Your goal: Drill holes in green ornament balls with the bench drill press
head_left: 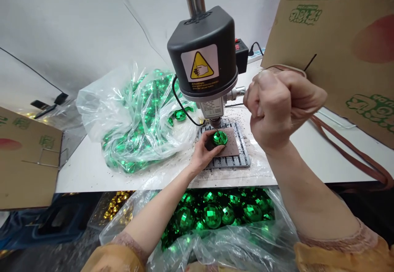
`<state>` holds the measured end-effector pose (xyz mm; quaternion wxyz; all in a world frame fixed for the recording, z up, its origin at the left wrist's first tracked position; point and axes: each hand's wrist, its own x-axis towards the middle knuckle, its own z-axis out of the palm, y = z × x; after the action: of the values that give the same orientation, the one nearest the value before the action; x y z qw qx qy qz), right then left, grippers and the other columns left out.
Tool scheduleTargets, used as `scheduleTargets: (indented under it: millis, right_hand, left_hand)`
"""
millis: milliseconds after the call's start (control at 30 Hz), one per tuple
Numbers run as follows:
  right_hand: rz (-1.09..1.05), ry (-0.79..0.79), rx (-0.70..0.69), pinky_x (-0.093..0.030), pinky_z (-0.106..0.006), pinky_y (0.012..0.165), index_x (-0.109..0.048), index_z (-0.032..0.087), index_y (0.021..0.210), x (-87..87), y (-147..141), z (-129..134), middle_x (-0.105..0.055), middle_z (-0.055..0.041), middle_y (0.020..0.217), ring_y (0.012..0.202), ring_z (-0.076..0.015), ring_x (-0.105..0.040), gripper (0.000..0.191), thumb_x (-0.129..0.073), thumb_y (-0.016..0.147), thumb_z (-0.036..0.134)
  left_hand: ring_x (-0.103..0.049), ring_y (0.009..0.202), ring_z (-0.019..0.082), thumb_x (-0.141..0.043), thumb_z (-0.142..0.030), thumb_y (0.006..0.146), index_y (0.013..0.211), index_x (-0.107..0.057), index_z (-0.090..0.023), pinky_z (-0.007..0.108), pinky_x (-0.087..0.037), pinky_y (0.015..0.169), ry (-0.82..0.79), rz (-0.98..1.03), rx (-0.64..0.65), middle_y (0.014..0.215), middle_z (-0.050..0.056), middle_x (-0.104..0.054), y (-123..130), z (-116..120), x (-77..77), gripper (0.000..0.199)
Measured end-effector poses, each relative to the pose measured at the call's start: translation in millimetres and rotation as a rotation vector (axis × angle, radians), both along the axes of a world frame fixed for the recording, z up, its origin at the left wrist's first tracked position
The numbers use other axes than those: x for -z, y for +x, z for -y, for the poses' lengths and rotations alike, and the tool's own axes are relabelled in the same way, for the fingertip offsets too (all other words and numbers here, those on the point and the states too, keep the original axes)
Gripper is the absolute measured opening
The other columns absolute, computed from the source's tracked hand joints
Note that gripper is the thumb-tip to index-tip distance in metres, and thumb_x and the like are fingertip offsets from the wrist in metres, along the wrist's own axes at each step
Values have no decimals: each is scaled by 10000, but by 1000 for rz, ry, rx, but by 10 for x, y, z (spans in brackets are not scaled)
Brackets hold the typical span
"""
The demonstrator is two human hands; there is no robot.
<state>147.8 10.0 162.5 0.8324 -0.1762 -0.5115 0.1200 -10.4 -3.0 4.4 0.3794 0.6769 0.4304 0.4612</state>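
Observation:
My left hand (205, 151) holds a green mirrored ball (220, 138) between thumb and fingers on the base of a small drill press (201, 54). The ball sits directly under the chuck (215, 122), on a brown pad (232, 142) over the slotted metal base plate (246, 159). Raised at the right side of the machine, my right hand (273, 104) is closed in a fist at the metal feed hub (236, 93), wrapped round the drill press handle. The fist hides most of that handle.
A clear plastic bag of green balls (144, 120) lies left of the machine. Below the table edge, another bag holds green mirrored balls (212, 216). Cardboard boxes (332, 50) stand at both sides; a brown strap (353, 153) lies at right. Dark shavings litter the white table (83, 173).

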Motion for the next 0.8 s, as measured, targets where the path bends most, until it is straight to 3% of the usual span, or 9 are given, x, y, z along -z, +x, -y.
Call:
scheduleTargets:
  millis: [267, 500, 800]
  right_hand:
    - [-40, 61, -21, -155, -261, 459, -208, 163, 515, 53, -34, 67, -218, 49, 472, 410, -29, -246, 479, -541, 856, 112]
    - [-27, 85, 29, -163, -264, 456, -196, 149, 504, 198, -26, 51, -238, 45, 460, 406, -25, -251, 503, -577, 832, 140]
    - [79, 254, 37, -223, -257, 410, -160, 176, 537, 341, 17, 19, -228, 57, 464, 391, -33, -254, 498, -566, 819, 114]
  left_hand:
    - [-637, 1127, 239, -783, -402, 800, 1238, -559, -213, 415, -503, 1026, 6, 10, 11, 1201, 88, -658, -3, 1, 14, 527]
    - [-623, 1154, 246, -782, -422, 798, 1239, -555, -213, 422, -483, 1049, 13, 22, 14, 1216, 93, -649, -3, -17, 29, 538]
    - [-638, 1119, 240, -776, -446, 797, 1216, -573, -216, 409, -505, 1009, 56, -14, -23, 1184, 83, -664, -5, 17, -6, 519]
